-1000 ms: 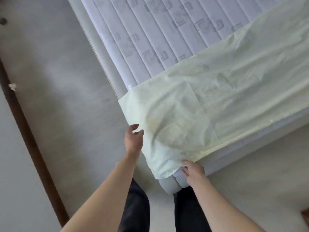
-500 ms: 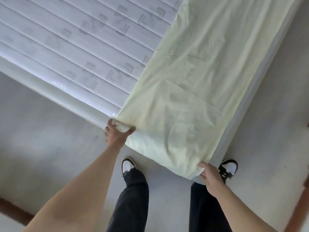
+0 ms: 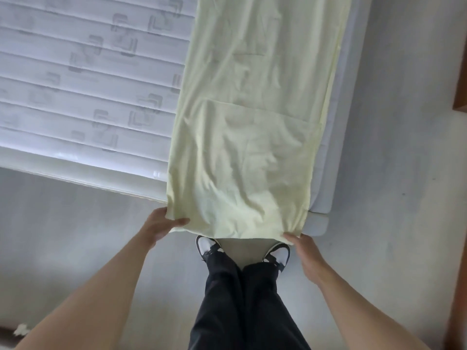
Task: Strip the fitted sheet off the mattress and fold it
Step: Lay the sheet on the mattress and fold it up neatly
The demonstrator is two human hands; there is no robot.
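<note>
Half a second ago the sheet's near end still hung down over the mattress corner; now it has been drawn out toward the person and lies as a long, straight strip. The left hand has left the mattress edge and come to the near left corner of the cloth, while the right hand keeps its hold at the near right corner.

The pale yellow fitted sheet [image 3: 247, 137] lies folded into a narrow band along the right side of the mattress [image 3: 88, 84], running from the far end to the near edge, with its near end hanging just past the edge. The left hand [image 3: 161, 224] is closed on the near left corner, thumb on top of the fabric and fingers beneath. The right hand [image 3: 304, 251] pinches the near right corner, fingers curled around the bunched cloth. The near hem is stretched between the two hands.

To the left of the sheet the white quilted top of the mattress is bare, showing its ribbed pattern. A thin strip of mattress side shows along the right of the sheet. Below the hem stand the person's black-and-white shoes [image 3: 206, 245] and dark trousers [image 3: 242, 299] on the grey floor [image 3: 391, 173]
</note>
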